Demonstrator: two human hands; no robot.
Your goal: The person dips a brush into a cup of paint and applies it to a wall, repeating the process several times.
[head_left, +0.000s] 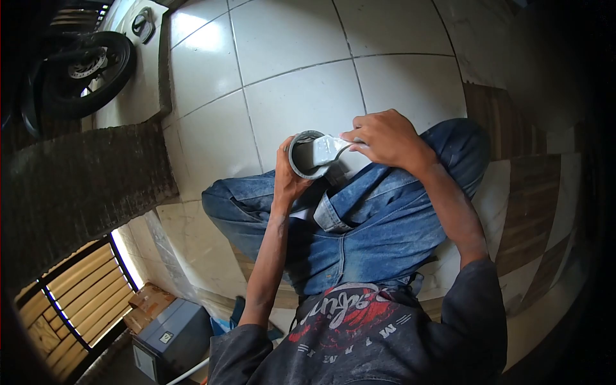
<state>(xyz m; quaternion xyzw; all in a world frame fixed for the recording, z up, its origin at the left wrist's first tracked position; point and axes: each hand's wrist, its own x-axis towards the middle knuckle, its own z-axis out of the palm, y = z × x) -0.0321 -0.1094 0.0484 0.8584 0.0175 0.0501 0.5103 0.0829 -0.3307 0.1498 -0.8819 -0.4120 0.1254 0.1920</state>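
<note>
Fingers of my left hand [288,174] wrap round the side of a round grey container [296,168], tilted so that its open top faces the camera. Grey material lies inside it. In my right hand [389,140] is the handle of a flat, wide tool [326,149], pinched between thumb and fingers. The tool's blade or head is coated whitish grey and lies over the container's right rim. Both hands are above my crossed legs in blue jeans [372,212].
White floor tiles [289,96] lie in front of my legs. A motorcycle wheel [90,74] and a sandal [143,24] are at the upper left. At the lower left are a grey box [173,337], a cardboard box [149,305] and a slatted gate [86,295].
</note>
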